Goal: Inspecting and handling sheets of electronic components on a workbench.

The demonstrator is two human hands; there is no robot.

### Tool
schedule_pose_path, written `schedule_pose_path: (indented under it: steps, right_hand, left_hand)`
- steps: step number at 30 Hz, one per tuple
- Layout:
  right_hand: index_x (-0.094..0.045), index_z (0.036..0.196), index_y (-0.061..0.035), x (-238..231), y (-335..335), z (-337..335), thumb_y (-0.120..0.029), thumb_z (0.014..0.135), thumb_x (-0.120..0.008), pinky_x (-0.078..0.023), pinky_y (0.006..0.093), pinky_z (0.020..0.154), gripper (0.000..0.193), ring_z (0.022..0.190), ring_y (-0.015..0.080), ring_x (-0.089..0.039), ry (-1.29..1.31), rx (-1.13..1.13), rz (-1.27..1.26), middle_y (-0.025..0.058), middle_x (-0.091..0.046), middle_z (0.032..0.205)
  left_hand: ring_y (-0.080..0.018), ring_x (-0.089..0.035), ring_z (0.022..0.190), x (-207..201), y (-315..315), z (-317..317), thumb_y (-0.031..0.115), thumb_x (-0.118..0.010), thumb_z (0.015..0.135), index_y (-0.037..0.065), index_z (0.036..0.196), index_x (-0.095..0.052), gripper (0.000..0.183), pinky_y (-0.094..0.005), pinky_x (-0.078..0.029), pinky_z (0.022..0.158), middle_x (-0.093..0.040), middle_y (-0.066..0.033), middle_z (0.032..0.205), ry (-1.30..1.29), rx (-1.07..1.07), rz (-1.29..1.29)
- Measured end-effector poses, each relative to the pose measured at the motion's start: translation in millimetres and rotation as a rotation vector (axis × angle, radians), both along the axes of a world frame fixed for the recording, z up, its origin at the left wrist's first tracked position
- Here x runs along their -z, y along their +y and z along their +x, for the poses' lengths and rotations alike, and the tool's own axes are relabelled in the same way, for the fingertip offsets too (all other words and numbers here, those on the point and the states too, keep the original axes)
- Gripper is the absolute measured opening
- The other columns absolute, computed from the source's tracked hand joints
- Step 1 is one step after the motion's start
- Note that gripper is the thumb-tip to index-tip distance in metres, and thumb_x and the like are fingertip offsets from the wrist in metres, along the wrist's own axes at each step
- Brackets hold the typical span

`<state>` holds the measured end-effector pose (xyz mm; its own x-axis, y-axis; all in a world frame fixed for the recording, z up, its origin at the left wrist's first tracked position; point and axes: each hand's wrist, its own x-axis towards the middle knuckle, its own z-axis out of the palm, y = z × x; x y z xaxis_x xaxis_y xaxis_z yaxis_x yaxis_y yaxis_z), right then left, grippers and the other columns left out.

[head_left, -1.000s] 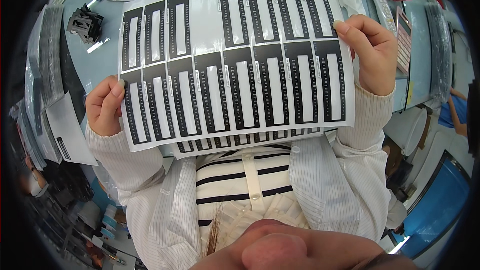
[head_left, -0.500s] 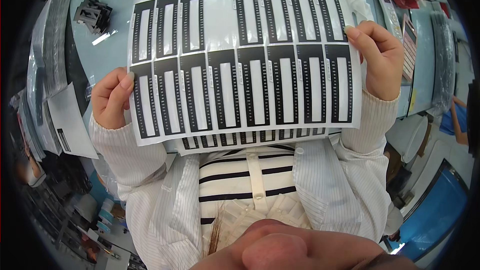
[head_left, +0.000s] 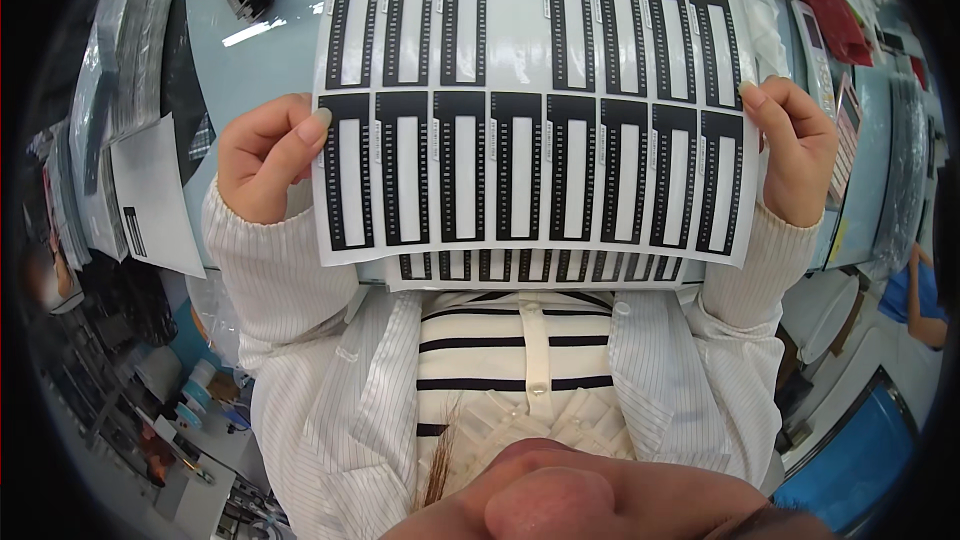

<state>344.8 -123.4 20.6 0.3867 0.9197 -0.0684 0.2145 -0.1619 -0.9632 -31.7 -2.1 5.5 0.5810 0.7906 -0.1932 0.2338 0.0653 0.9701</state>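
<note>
On the printed sheet [head_left: 517, 93], left edge: left hand [head_left: 265, 155] pinched it.
Right edge: right hand [head_left: 797, 148] pinched likewise.
Tilt: levelled, printed sheet shifted rightward since earlier.

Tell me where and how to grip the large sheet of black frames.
Probably by its two short side edges, coming from left and right, as the left hand and right hand do: the sheet is wide and thin, and black frames cover most of its face.
</note>
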Motion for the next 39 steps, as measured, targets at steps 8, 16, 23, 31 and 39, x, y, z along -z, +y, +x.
schedule_pose_path:
  steps: [8, 16, 23, 31, 39]
  right_hand:
    - [-0.061, 0.072, -0.0008, -0.4, 2.8, -1.3, -0.012, 0.080, -0.064, -0.032, 0.0169, 0.046, 0.014, 0.049, 0.0033, -0.045, -0.053, -0.034, -0.013, -0.0015, -0.055, 0.058]
    - [-0.061, 0.072, -0.0009, 1.0, 0.6, 0.6, -0.013, 0.080, -0.064, -0.032, 0.0166, 0.047, 0.015, 0.049, 0.0029, -0.044, -0.034, -0.005, -0.002, -0.0020, -0.054, 0.058]
    - [-0.061, 0.073, -0.0005, 0.8, -0.6, -0.1, -0.012, 0.080, -0.064, -0.031, 0.0163, 0.048, 0.013, 0.050, 0.0027, -0.043, -0.036, 0.043, 0.027, -0.0027, -0.054, 0.059]
    - [-0.061, 0.073, 0.0002, -1.0, -1.2, 0.3, -0.011, 0.079, -0.064, -0.030, 0.0165, 0.049, 0.013, 0.051, 0.0031, -0.043, -0.018, 0.059, 0.032, -0.0020, -0.054, 0.060]
    - [-0.061, 0.073, 0.0007, -1.7, -3.0, 2.5, -0.011, 0.079, -0.064, -0.031, 0.0166, 0.049, 0.014, 0.051, 0.0032, -0.043, -0.027, 0.043, 0.045, -0.0019, -0.054, 0.060]
  left_hand:
    - [-0.0041, -0.038, 0.050, -1.1, -1.0, 0.5, 0.016, -0.054, 0.086, 0.002, 0.065, -0.053, 0.025, -0.0207, -0.028, 0.048, -0.049, 0.0007, 0.058, -0.003, 0.037, 0.055]
    - [-0.0047, -0.038, 0.048, -1.3, 2.0, -0.8, 0.019, -0.053, 0.085, 0.002, 0.065, -0.054, 0.026, -0.0208, -0.028, 0.047, -0.049, 0.0004, 0.057, 0.027, 0.065, 0.053]
    - [-0.0042, -0.036, 0.048, -2.4, 0.0, -3.2, 0.021, -0.051, 0.086, 0.002, 0.068, -0.055, 0.026, -0.0199, -0.028, 0.047, -0.048, 0.0010, 0.057, -0.002, 0.036, -0.048]
    - [-0.0034, -0.035, 0.048, -0.4, 0.9, -1.7, 0.021, -0.048, 0.089, 0.003, 0.071, -0.054, 0.026, -0.0187, -0.027, 0.047, -0.047, 0.0021, 0.059, -0.023, 0.045, -0.078]
    - [-0.0010, -0.032, 0.049, 7.0, 1.0, -4.7, 0.023, -0.048, 0.088, 0.005, 0.074, -0.055, 0.024, -0.0171, -0.024, 0.047, -0.047, 0.0047, 0.061, -0.060, 0.002, -0.153]
